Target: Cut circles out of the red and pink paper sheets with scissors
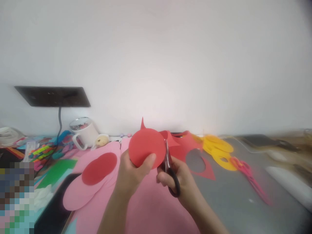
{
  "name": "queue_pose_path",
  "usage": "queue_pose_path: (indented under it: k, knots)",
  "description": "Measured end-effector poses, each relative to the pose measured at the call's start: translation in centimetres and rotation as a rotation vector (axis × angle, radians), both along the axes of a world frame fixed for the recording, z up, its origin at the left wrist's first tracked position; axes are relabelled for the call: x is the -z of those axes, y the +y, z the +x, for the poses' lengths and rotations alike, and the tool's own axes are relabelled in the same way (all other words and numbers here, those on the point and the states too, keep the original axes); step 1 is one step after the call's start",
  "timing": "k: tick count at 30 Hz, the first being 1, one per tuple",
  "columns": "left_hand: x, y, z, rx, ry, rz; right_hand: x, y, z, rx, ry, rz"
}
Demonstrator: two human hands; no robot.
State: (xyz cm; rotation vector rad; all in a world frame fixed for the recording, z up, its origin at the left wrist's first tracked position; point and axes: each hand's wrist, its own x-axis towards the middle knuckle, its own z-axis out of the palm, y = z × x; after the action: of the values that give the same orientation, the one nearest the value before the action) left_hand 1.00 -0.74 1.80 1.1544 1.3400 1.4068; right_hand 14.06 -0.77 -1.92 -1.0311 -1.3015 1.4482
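Observation:
My left hand (133, 172) pinches a round piece of red paper (146, 144), thumb on its front face. A thin pointed strip of red sticks up behind the disc's top edge. Black-handled scissors (173, 180) are in my right hand (181, 178), its fingers in the handle loops. The metal blades point upward along the disc's right edge, and the red paper continues behind them. Red offcuts (207, 169), one with a round hole, lie just right of the scissors. Left of my hands, red ovals (99, 169) rest on large pink paper ovals (78, 195).
A white mug (85, 135) stands at the back left, below a dark wall panel (53, 97) with a cable. Yellow paper rings (216, 148) and pink scissors (253, 180) lie on the grey surface at right. A dark tablet-like slab (56, 204) and green paper (57, 172) are at left.

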Motion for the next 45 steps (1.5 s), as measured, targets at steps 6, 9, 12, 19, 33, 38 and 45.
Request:
queue_pose_path:
  k: [6,9,12,19,33,38,45]
  knots:
    - [-0.1,0.0,-0.1,-0.005,-0.020,0.018,-0.2,0.0,0.0,-0.012,0.012,-0.014]
    - [-0.1,0.1,-0.1,-0.004,-0.012,0.033,-0.3,0.0,0.0,-0.012,0.017,-0.021]
    - [0.1,0.1,-0.1,-0.019,-0.006,0.043,-0.2,-0.1,0.0,-0.012,0.019,-0.025]
    - [0.4,0.2,-0.3,-0.041,0.011,0.045,-0.4,-0.2,-0.1,0.002,0.018,-0.060]
    - [0.7,0.4,-0.5,-0.053,-0.012,0.091,-0.2,-0.4,0.0,-0.044,0.006,-0.086]
    - [1.0,0.5,-0.8,-0.067,-0.008,0.077,0.4,0.0,0.2,-0.087,0.109,-0.074]
    - [1.2,0.6,-0.8,-0.047,-0.110,0.040,0.5,0.3,0.2,0.040,0.210,-0.035]
